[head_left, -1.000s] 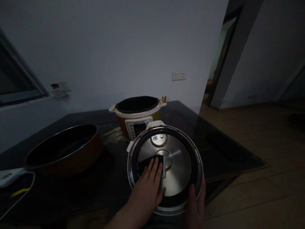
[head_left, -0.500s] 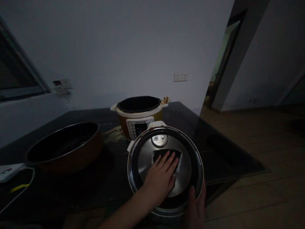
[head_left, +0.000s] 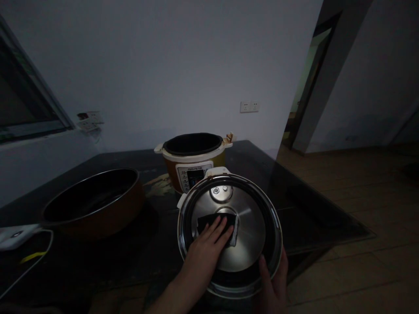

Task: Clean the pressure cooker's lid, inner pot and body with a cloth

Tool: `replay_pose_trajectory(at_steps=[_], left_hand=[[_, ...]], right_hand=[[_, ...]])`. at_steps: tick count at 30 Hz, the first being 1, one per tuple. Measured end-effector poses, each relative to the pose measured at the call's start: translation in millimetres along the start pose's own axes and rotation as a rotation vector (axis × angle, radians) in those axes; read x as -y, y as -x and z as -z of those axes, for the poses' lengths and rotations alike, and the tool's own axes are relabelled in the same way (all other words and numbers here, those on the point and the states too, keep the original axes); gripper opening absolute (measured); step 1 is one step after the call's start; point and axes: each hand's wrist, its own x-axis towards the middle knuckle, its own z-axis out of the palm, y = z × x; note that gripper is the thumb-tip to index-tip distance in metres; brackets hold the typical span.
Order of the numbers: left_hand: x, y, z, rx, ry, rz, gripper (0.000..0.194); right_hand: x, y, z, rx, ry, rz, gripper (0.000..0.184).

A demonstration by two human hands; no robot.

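Note:
A round pressure cooker lid [head_left: 250, 224] is tilted up toward me, its metal inner face and dark sealing ring showing. My right hand [head_left: 275, 281] grips its lower right rim, thumb on the inner side and the other fingers partly hidden behind. With fingers stretched out, my left hand [head_left: 207, 248] presses a dark cloth with a pale edge [head_left: 203, 221] against the left part of the metal face. Just behind the lid stands the electric pressure cooker [head_left: 172, 168], uncovered, with a dark opening and a control panel in front.
A wide brown pot [head_left: 111, 213] with a dark inside sits on the black table [head_left: 262, 168] at left. Near it lie a white power strip [head_left: 19, 237] with a cord and a yellow strip [head_left: 33, 257]. Wall sockets [head_left: 249, 107] are behind the table; tiled floor lies at right.
My left hand has slid the cloth left and slightly down across the lid's inner face. My right hand keeps its hold on the rim. The whole view has shifted slightly.

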Motion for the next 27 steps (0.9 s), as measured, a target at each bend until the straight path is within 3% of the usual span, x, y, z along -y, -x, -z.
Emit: replay_pose_trajectory(at_steps=[4, 9, 13, 16, 18, 22, 27], left_hand=[[-0.4, 4.1, -4.6, -0.073, 0.035, 0.002, 0.067], [-1.6, 5.5, -1.5, -0.082, 0.060, 0.009, 0.071], [-1.7, 4.8, -0.5, -0.072, 0.050, 0.007, 0.071], [-1.4, 1.9, -0.3, -0.080, 0.045, 0.011, 0.062], [-0.1, -0.9, 4.5, -0.096, 0.077, 0.014, 0.056], [8.9, -11.8, 36.6, -0.194, 0.170, -0.043, 0.049], [33.4, -52.2, 91.0, -0.603, 0.110, -0.209, 0.046]], right_hand=[[-2.7, -10.0, 10.8, 0.016, -0.011, 0.027, 0.063], [42.5, -41.3, 8.3, 0.028, -0.087, 0.013, 0.060], [76.5, -84.2, -2.6, 0.214, -0.132, 0.057, 0.064], [77.5, -106.8, -7.0, 0.373, -0.235, 0.011, 0.061], [72.2, -112.0, -7.3, 0.387, -0.280, -0.023, 0.062], [67.6, -108.2, -6.9, 0.332, -0.324, -0.068, 0.063], [70.6, -105.3, -8.6, 0.318, -0.315, -0.049, 0.061]])
